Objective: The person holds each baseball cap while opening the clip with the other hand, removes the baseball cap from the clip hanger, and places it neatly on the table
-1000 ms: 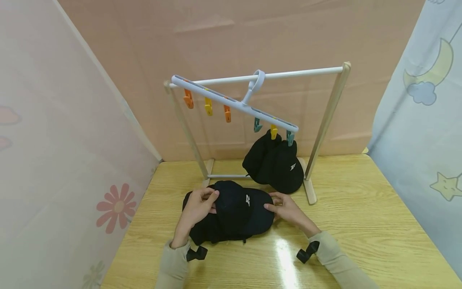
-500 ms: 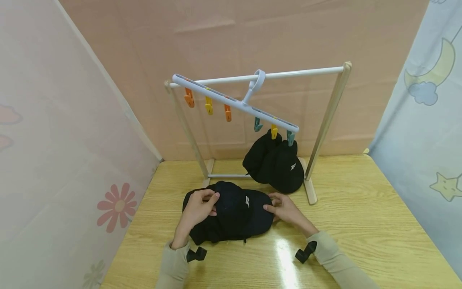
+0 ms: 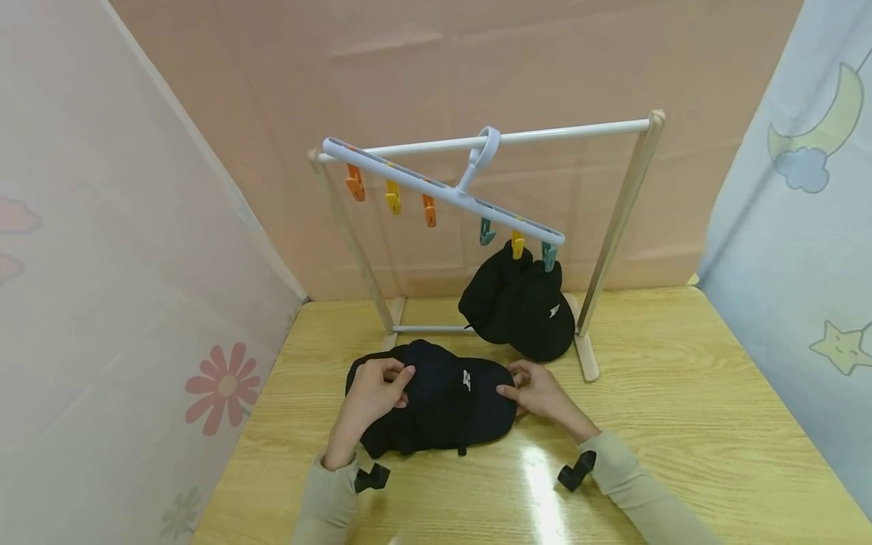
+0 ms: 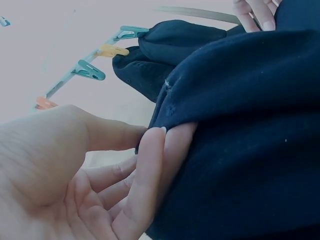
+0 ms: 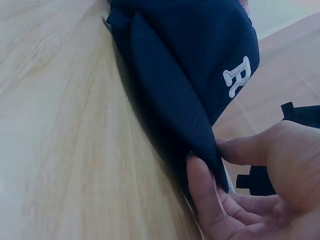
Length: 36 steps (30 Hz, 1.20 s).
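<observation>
Soft baseball cap (image 3: pixel 436 393) pinched at its two ends

In the lower middle of the head view, the left hand (image 3: pixel 372 387) pinches the edge of the crown (image 3: pixel 431 378); the left wrist view shows a fold of cloth between thumb and fingers. More dark fabric (image 3: pixel 385 435) lies around and below that hand, though whether it is a second cap cannot be told.

Rightward, the crown bulges up without creasing hard. It looks light and limp, cloth that should give under little pressure, neither slippery nor fragile; a gathered fold at its edge seems the natural hold there. Past the white letter emblem (image 3: pixel 466 380) comes the brim (image 3: pixel 496 401), flatter and probably the stiffest part, so its rim should give a firmer grip.

At the brim's right end, the right hand (image 3: pixel 540 390) grasps that rim, thumb on the upper face and fingers reaching beneath. The cap thus sits between the two hands, low over the wooden tabletop (image 3: pixel 681 424), touched by both.
</observation>
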{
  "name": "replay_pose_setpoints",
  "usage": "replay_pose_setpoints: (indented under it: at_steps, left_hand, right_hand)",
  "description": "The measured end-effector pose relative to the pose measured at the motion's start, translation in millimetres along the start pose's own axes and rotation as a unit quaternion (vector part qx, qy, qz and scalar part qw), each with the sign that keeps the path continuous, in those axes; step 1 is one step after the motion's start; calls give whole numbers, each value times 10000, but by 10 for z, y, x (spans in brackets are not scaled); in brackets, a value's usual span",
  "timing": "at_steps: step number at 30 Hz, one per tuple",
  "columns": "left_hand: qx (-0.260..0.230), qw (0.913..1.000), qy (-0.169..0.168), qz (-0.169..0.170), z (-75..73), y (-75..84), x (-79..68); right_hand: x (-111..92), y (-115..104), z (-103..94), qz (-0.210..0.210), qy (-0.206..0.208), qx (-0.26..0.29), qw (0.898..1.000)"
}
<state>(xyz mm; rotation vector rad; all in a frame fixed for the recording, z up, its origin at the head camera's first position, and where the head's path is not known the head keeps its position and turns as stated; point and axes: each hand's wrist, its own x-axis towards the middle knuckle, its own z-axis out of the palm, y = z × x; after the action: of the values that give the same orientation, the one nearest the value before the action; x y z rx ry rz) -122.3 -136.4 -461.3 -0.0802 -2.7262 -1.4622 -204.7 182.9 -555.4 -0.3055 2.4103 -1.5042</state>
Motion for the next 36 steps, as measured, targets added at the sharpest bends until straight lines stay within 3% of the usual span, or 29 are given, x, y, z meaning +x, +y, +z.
replay_pose_setpoints:
  at_steps: [6,14,28,36]
  left_hand:
    - [307,9995,-7,80,-1,7,-15]
    - [216,9997,-130,-59,-28,27,-28]
    - [33,9998,-75,-199,-71,64,-25]
    - [399,9992,33,-81,-166,118,4]
  right_hand:
    - [-12,-40,5,85,125,-156,9998]
    - [-42,-64,-21,-7,158,-475,9987]
    - [-87,-133,-107,-478,175,-953,9941]
    - [-119,-268,-212,-862,216,-1214,9886]
